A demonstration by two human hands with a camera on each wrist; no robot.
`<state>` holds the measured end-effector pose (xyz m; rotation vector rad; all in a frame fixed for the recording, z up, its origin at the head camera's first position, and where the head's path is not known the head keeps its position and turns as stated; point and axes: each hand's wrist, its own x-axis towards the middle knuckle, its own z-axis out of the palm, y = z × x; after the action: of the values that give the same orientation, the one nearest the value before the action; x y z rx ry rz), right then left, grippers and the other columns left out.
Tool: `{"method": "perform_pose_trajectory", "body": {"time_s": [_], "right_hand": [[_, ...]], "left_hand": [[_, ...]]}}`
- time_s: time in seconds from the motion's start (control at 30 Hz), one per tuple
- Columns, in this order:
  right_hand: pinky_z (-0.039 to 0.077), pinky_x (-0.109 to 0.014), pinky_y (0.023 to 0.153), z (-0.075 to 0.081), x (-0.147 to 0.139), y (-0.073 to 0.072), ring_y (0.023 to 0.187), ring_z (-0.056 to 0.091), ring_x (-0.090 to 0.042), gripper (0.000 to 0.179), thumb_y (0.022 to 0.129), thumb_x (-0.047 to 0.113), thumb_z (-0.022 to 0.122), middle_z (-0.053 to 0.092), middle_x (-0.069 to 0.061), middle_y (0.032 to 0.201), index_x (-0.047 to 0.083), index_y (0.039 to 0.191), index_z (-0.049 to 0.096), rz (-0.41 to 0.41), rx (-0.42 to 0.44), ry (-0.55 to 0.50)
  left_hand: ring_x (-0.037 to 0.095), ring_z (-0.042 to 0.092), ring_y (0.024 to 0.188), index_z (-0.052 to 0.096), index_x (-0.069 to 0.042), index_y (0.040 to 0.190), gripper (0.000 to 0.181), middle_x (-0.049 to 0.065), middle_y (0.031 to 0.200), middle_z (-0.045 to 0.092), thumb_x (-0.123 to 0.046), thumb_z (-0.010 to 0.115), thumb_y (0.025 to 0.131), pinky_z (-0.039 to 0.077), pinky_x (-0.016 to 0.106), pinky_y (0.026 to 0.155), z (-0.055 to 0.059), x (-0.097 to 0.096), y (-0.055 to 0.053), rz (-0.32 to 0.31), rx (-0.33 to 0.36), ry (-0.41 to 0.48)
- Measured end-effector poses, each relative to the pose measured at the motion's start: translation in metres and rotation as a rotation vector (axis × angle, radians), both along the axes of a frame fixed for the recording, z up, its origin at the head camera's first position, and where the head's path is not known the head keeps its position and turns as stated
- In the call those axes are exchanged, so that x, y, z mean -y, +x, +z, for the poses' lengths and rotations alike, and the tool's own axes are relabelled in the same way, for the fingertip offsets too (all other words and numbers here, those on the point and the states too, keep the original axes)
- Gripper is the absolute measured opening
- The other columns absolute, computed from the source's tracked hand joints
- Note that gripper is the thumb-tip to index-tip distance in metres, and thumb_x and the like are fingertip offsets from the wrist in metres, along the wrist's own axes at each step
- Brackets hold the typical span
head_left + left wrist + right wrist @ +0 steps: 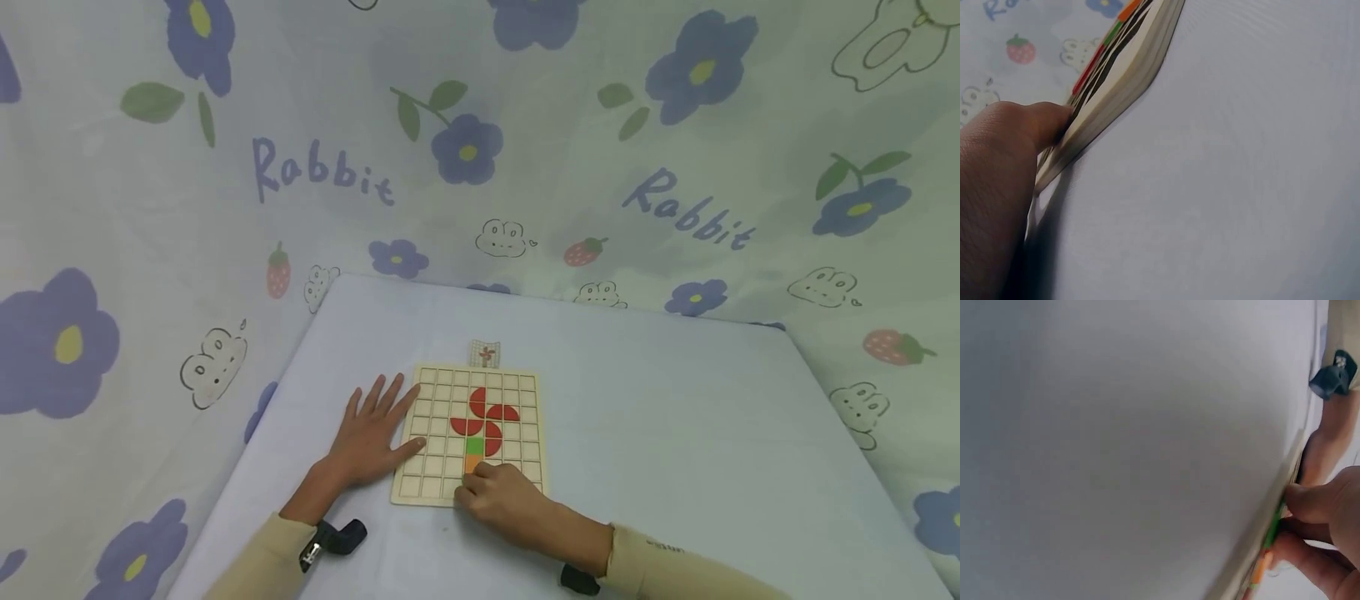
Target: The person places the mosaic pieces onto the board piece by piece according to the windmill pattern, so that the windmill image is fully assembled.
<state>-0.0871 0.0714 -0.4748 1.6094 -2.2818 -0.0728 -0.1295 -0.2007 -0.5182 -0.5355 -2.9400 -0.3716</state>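
A square wooden grid board lies on the table. Four red quarter-and-half-round pieces form a pinwheel on it, with a green square and an orange square in a column below. My left hand rests spread on the board's left edge, its thumb touching the rim. Over the lower middle cells, my right hand has its fingers bent down. In the right wrist view its thumb and fingers pinch a green square piece at the board's surface, beside the orange one.
A small pattern card showing a pinwheel lies just past the board's far edge. White cloth covers the table. A printed fabric wall rises behind and at the sides. Both wrists wear dark camera straps.
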Motion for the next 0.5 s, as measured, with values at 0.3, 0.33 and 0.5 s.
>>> {"method": "perform_pose_trajectory", "body": {"time_s": [0.3, 0.33, 0.5], "right_hand": [[0.054, -0.023, 0.082, -0.014, -0.01, -0.003, 0.101, 0.061, -0.015, 0.022, 0.083, 0.013, 0.079, 0.068, -0.001, 0.113, 0.013, 0.105, 0.074, -0.055, 0.163, -0.177], [0.054, -0.024, 0.082, -0.014, -0.01, -0.003, 0.102, 0.061, -0.015, 0.021, 0.084, 0.017, 0.08, 0.069, -0.001, 0.114, 0.013, 0.104, 0.074, -0.073, 0.167, -0.183], [0.053, -0.024, 0.085, -0.014, -0.011, -0.006, 0.1, 0.065, -0.013, 0.018, 0.085, 0.024, 0.08, 0.073, -0.001, 0.108, 0.012, 0.097, 0.076, -0.096, 0.217, -0.206]], "left_hand": [[0.039, 0.011, 0.147, 0.031, -0.016, 0.156, 0.087, 0.015, 0.161, 0.021, -0.068, 0.05, 0.089, 0.007, 0.063, 0.112, -0.003, -0.001, 0.0, 0.007, 0.011, 0.014], [0.039, 0.011, 0.147, 0.031, -0.016, 0.156, 0.087, 0.015, 0.161, 0.021, -0.069, 0.05, 0.089, 0.007, 0.063, 0.112, -0.004, -0.001, 0.0, 0.008, 0.01, 0.008], [0.039, 0.011, 0.147, 0.031, -0.017, 0.156, 0.087, 0.015, 0.161, 0.021, -0.069, 0.049, 0.089, 0.007, 0.063, 0.113, -0.003, -0.001, -0.001, 0.005, -0.005, 0.0]]}}
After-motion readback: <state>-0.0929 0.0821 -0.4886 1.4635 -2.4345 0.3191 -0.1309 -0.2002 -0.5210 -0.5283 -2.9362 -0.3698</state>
